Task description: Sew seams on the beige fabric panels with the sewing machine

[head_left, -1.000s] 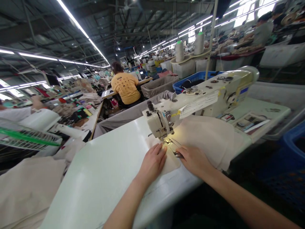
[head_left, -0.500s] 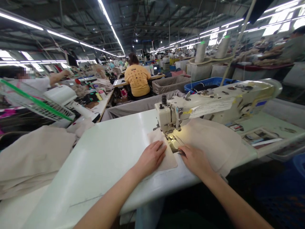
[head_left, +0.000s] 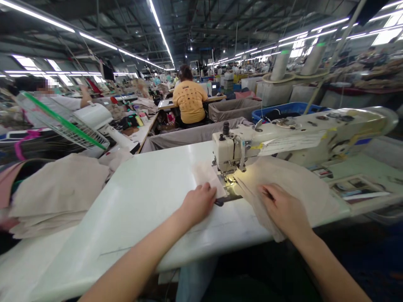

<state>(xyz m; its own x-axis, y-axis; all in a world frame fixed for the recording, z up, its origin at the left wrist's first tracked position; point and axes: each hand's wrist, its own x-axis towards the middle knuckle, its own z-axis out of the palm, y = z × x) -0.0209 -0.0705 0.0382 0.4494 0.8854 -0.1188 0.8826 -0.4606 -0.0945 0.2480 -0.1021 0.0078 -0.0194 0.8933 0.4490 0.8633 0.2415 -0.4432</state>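
A pale sewing machine [head_left: 224,152] stands before me, its lamp lighting the needle area. A small beige fabric piece [head_left: 217,186] lies left of the presser foot. My left hand [head_left: 200,202] is closed at its near edge, fingers curled together. Beside those fingertips is a small dark thing [head_left: 219,203] whose kind I cannot make out. To the right of the needle, my right hand [head_left: 283,207] pinches a fold of a larger beige fabric panel [head_left: 299,180]. Something dark shows between its thumb and finger, too blurred to name.
Beige fabric [head_left: 59,188] is heaped at the left of the pale tabletop [head_left: 151,201]. A tray [head_left: 355,188] with small tools lies at the right. Behind the machine are a blue basket [head_left: 261,114] and a grey cloth bin [head_left: 182,137]. A person in yellow [head_left: 189,100] sits ahead.
My right hand has moved right, away from the needle, drawing up a fabric fold. My left fingers have curled, and the small piece has shifted away from me. The view has turned slightly left.
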